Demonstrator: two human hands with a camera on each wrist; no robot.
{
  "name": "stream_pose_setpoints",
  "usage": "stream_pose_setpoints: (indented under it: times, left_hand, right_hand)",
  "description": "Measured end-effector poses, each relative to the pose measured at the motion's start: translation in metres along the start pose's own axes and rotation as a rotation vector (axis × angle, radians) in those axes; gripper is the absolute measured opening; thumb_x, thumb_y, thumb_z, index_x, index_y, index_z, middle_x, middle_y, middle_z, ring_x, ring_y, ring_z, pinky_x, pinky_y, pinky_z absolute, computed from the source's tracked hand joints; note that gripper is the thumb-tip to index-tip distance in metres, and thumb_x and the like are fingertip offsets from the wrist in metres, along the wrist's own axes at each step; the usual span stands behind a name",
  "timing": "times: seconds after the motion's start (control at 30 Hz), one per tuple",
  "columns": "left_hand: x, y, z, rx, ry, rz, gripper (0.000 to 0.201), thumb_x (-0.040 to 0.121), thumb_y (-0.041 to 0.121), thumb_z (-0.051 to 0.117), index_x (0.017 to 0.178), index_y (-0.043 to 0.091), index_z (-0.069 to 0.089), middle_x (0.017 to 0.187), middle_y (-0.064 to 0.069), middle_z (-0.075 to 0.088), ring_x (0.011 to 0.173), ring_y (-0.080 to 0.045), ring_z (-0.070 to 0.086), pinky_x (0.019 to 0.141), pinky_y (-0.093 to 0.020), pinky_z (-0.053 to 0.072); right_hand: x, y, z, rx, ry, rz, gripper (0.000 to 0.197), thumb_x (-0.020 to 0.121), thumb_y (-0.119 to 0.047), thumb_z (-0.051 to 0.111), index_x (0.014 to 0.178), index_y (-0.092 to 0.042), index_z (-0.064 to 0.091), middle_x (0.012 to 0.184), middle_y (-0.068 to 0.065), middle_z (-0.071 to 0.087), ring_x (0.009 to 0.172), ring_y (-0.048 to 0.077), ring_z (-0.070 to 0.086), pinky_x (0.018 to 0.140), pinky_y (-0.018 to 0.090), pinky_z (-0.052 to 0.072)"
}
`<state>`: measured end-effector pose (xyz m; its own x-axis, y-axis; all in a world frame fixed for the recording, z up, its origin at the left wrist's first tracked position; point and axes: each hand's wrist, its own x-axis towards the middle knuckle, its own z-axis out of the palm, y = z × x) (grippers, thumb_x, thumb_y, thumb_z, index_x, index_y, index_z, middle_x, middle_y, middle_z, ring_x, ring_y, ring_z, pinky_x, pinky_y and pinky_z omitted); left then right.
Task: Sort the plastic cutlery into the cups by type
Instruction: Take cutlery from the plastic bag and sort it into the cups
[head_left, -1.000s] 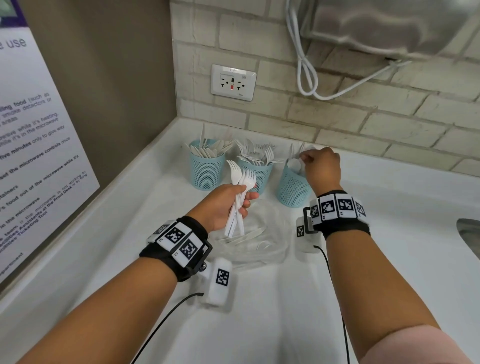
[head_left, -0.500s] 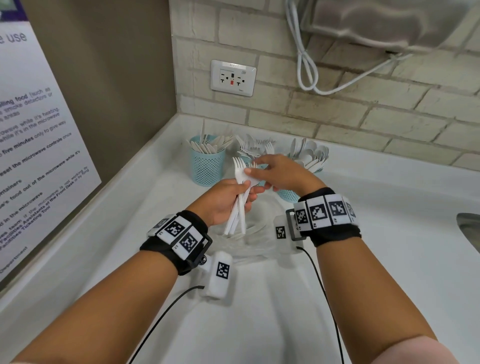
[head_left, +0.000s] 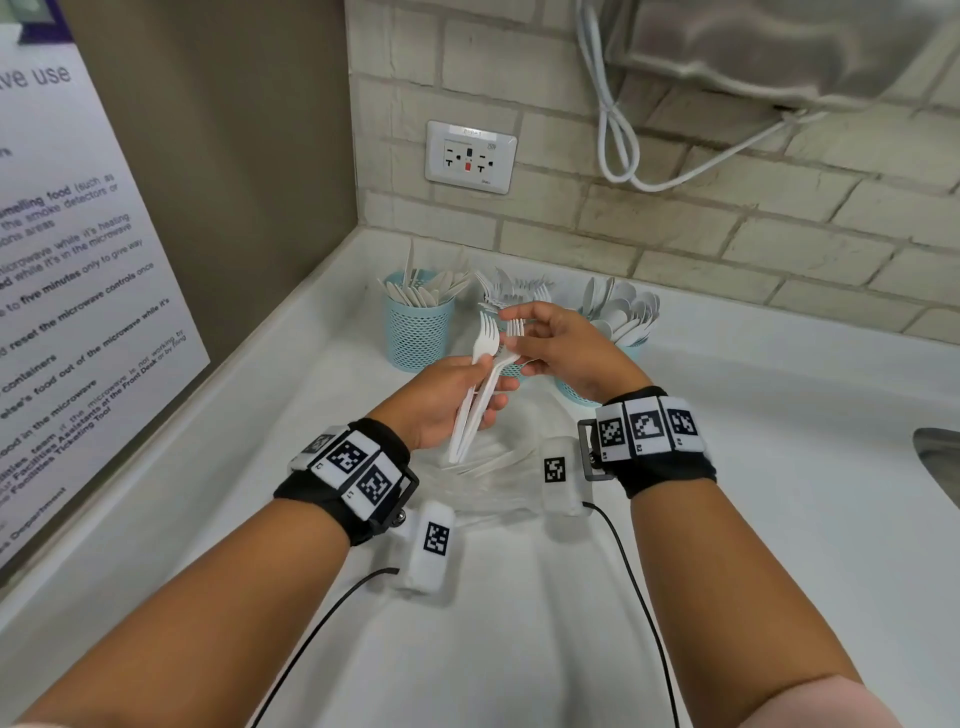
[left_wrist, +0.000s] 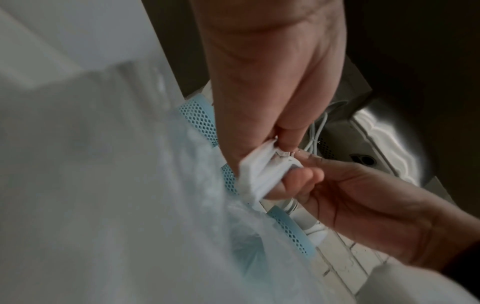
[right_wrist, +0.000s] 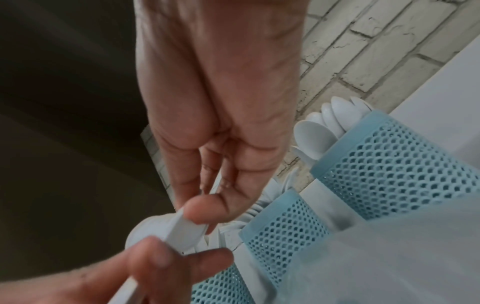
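Centre frame: right hand back from spoon cup, now pinching one fork out of left hand's gripped forks. Fork cup probably next.

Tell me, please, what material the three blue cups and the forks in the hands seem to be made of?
The blue cups look like perforated mesh with a solid band at the rim, matte light blue; whether coated metal or plastic, I cannot tell. The forks, held by the left hand and pinched by the right hand, look like thin white plastic with a dull, smooth finish.
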<state>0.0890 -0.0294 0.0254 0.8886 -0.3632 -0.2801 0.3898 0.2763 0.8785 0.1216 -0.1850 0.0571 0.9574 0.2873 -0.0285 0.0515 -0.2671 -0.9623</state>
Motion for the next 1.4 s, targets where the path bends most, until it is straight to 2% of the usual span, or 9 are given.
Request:
stream_pose_setpoints:
  times: [0.23, 0.33, 0.43, 0.67, 0.77, 0.87, 1.13, 1.23, 1.4]
  left_hand:
    - [0.005, -0.007, 0.007, 0.375, 0.079, 0.103, 0.029, 0.103, 0.033, 0.026, 0.112, 0.018, 0.049, 0.066, 0.003, 0.037, 0.050, -0.007, 0.029, 0.043, -0.015, 0.025]
    - [0.006, -0.008, 0.009, 0.487, 0.085, 0.147, 0.034, 0.102, 0.036, 0.027, 0.119, 0.016, 0.049, 0.067, 0.003, 0.036, 0.052, -0.008, 0.028, 0.043, -0.015, 0.025]
    - [0.007, -0.009, 0.010, 0.606, 0.103, 0.165, 0.038, 0.102, 0.038, 0.028, 0.121, 0.012, 0.048, 0.070, 0.002, 0.038, 0.053, -0.009, 0.030, 0.045, -0.018, 0.026]
    - [0.007, -0.008, 0.011, 0.658, 0.083, 0.187, 0.032, 0.099, 0.037, 0.039, 0.110, 0.010, 0.050, 0.072, 0.002, 0.040, 0.052, -0.009, 0.032, 0.045, -0.017, 0.029]
    - [0.004, -0.008, 0.006, 0.588, 0.064, 0.190, 0.029, 0.099, 0.035, 0.042, 0.101, 0.008, 0.054, 0.072, 0.002, 0.043, 0.053, -0.009, 0.036, 0.046, -0.017, 0.030]
    - [0.004, -0.009, 0.003, 0.599, 0.069, 0.191, 0.029, 0.096, 0.030, 0.050, 0.106, 0.005, 0.060, 0.071, 0.003, 0.047, 0.054, -0.007, 0.041, 0.047, -0.015, 0.035]
    - [0.004, -0.012, 0.002, 0.563, 0.045, 0.159, 0.029, 0.098, 0.026, 0.047, 0.114, 0.008, 0.062, 0.070, 0.004, 0.051, 0.048, -0.003, 0.042, 0.044, -0.013, 0.035]
    - [0.004, -0.012, -0.002, 0.535, 0.029, 0.131, 0.033, 0.099, 0.030, 0.043, 0.113, 0.008, 0.064, 0.071, 0.004, 0.048, 0.052, -0.005, 0.039, 0.046, -0.013, 0.034]
    - [0.008, -0.008, -0.005, 0.591, 0.151, 0.137, 0.033, 0.098, 0.030, 0.046, 0.107, 0.005, 0.065, 0.071, 0.003, 0.052, 0.056, -0.007, 0.044, 0.050, -0.014, 0.039]
  right_hand:
    - [0.000, 0.003, 0.004, -0.007, 0.069, -0.012, 0.019, 0.092, -0.009, 0.057, 0.109, -0.015, 0.059, 0.074, 0.003, 0.057, 0.056, 0.001, 0.059, 0.056, 0.015, 0.051]
    - [-0.002, 0.000, 0.008, -0.011, 0.096, 0.016, 0.013, 0.093, -0.024, 0.057, 0.103, -0.017, 0.060, 0.079, 0.000, 0.058, 0.060, 0.005, 0.059, 0.058, 0.018, 0.051]
    - [0.000, -0.001, 0.009, -0.118, 0.108, 0.034, 0.023, 0.088, -0.035, 0.062, 0.104, -0.018, 0.059, 0.082, 0.002, 0.059, 0.066, 0.013, 0.056, 0.058, 0.020, 0.050]
    - [0.002, 0.002, 0.006, -0.114, 0.163, 0.054, 0.024, 0.088, -0.004, 0.061, 0.111, -0.010, 0.058, 0.077, 0.007, 0.058, 0.061, 0.015, 0.054, 0.051, 0.016, 0.049]
    - [0.003, 0.006, 0.001, -0.109, 0.252, 0.049, 0.024, 0.088, -0.003, 0.060, 0.112, -0.008, 0.058, 0.078, 0.006, 0.059, 0.059, 0.013, 0.054, 0.050, 0.016, 0.049]
    - [0.005, 0.011, -0.002, -0.082, 0.333, 0.032, 0.024, 0.090, -0.007, 0.060, 0.114, -0.008, 0.058, 0.092, 0.012, 0.061, 0.064, 0.014, 0.057, 0.051, 0.016, 0.051]
    - [0.000, 0.005, 0.002, 0.084, 0.212, 0.114, 0.027, 0.092, -0.001, 0.054, 0.119, -0.006, 0.053, 0.101, 0.018, 0.062, 0.079, 0.016, 0.067, 0.058, 0.021, 0.058]
    - [0.003, -0.002, -0.011, -0.038, 0.333, 0.150, 0.020, 0.092, 0.000, 0.053, 0.112, -0.004, 0.057, 0.108, 0.018, 0.061, 0.086, 0.025, 0.067, 0.051, 0.021, 0.057]
    - [0.015, -0.035, -0.045, -0.134, 0.678, -0.097, 0.024, 0.091, 0.007, 0.044, 0.098, -0.013, 0.055, 0.094, 0.006, 0.062, 0.088, 0.022, 0.064, 0.055, 0.026, 0.058]
